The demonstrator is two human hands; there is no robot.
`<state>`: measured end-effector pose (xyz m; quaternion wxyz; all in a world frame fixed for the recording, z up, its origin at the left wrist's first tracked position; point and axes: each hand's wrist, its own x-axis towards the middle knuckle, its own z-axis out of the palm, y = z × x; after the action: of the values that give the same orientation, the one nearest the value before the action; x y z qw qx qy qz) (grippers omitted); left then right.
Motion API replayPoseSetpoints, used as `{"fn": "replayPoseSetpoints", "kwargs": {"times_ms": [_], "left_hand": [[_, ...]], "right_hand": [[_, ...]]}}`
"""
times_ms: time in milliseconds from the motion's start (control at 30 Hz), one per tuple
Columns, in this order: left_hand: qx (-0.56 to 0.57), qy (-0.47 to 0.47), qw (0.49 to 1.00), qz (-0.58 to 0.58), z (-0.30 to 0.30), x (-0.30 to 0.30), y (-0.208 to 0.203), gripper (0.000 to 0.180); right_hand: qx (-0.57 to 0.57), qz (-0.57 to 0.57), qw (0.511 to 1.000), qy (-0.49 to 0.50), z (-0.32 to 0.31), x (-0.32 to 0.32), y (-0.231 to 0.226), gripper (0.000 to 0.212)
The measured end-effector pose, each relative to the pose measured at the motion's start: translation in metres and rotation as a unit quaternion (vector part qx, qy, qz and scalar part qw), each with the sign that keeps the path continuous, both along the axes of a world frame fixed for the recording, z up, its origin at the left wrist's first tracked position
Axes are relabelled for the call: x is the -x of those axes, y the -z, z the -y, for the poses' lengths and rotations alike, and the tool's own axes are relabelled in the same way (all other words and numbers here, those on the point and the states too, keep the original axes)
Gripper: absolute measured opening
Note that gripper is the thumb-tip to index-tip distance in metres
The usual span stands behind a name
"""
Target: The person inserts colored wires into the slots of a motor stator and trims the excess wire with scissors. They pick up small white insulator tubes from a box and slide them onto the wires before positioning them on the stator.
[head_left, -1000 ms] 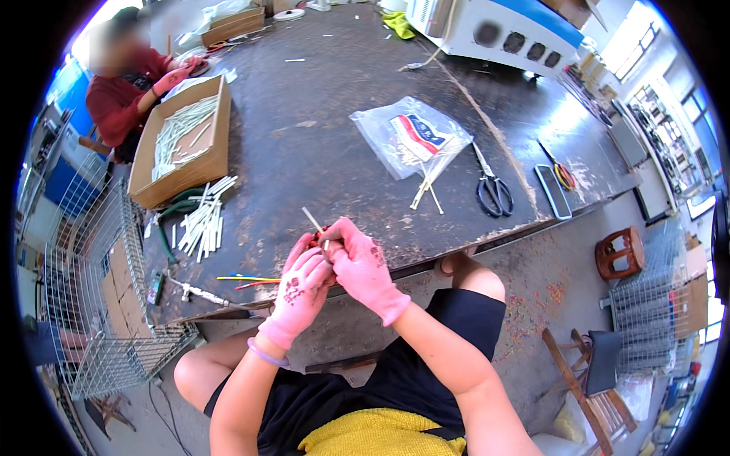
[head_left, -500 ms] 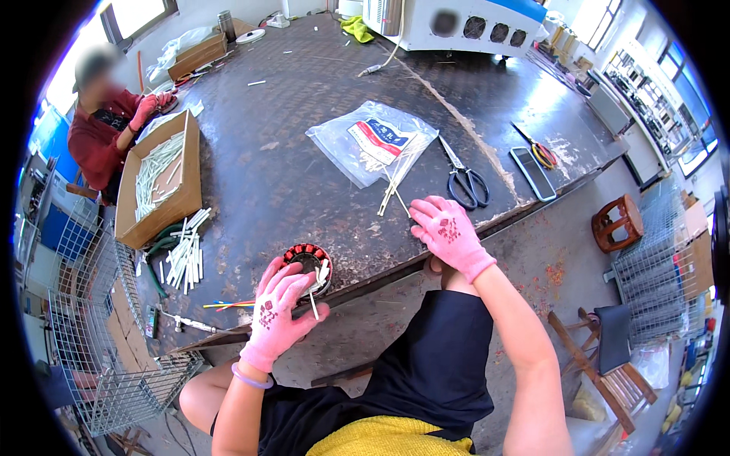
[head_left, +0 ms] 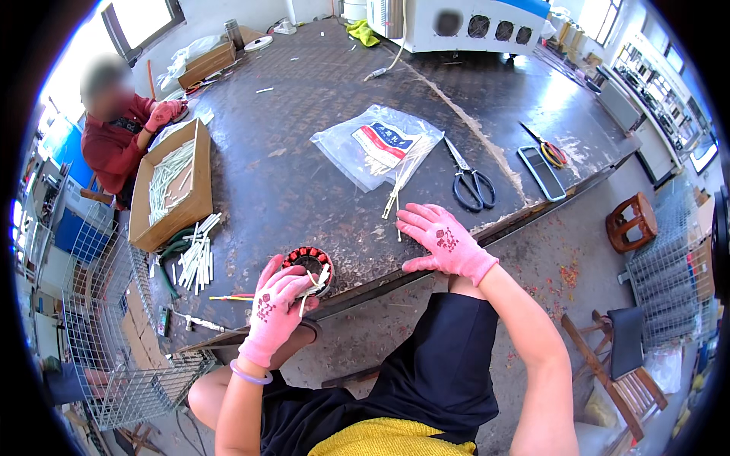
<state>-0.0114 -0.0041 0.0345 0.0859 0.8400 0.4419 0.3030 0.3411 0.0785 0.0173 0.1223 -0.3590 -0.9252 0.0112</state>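
Note:
My left hand (head_left: 275,305), in a pink glove, is closed at the near left side of a ring-shaped motor stator (head_left: 325,267) with red coils. White strips (head_left: 315,283) stick up from the stator beside my fingers and thumb. Part of the ring is hidden under the hand. My gloved right hand (head_left: 447,242) is open over the table's front edge, thumb and fingers apart, with nothing in it. Just beyond its fingertips, thin white tubes (head_left: 392,199) poke out of a clear plastic bag (head_left: 344,146).
Black-handled scissors (head_left: 473,186), a phone (head_left: 541,173) and red-yellow pliers (head_left: 553,154) lie to the right. On the left are loose white tubes (head_left: 199,258), a cardboard box (head_left: 199,190) of tubes and a wire basket (head_left: 137,395). Another person (head_left: 114,144) sits at the far left.
My right hand has shifted slightly left and its thumb has spread away from the fingers. My left thumb has drawn in toward the stator and the white strips.

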Motion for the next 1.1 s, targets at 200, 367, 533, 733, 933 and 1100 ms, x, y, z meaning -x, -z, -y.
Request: {"fn": "replayPoseSetpoints", "kwargs": {"times_ms": [200, 367, 533, 733, 933, 1100], "left_hand": [[0.019, 0.008, 1.000, -0.004, 0.001, 0.003, -0.008, 0.040], [0.023, 0.004, 1.000, 0.005, 0.006, 0.011, -0.002, 0.034], [0.033, 0.027, 0.999, 0.002, 0.005, 0.010, -0.005, 0.036], [0.001, -0.022, 1.000, 0.001, 0.014, 0.003, -0.002, 0.039], [-0.027, -0.051, 0.998, 0.010, 0.014, -0.003, 0.007, 0.046], [-0.025, -0.053, 0.998, 0.022, 0.014, -0.004, 0.009, 0.047]], "right_hand": [[0.004, -0.042, 0.998, -0.035, 0.006, 0.005, -0.004, 0.068], [-0.085, -0.058, 0.993, -0.064, 0.025, 0.020, 0.005, 0.031], [0.003, -0.174, 0.984, -0.043, 0.052, 0.024, -0.021, 0.019], [0.264, -0.352, 0.896, -0.068, 0.102, 0.070, -0.046, 0.017], [0.209, -0.271, 0.933, -0.114, 0.100, 0.082, -0.038, 0.014], [0.179, -0.285, 0.931, -0.142, 0.094, 0.089, -0.035, 0.016]]}}
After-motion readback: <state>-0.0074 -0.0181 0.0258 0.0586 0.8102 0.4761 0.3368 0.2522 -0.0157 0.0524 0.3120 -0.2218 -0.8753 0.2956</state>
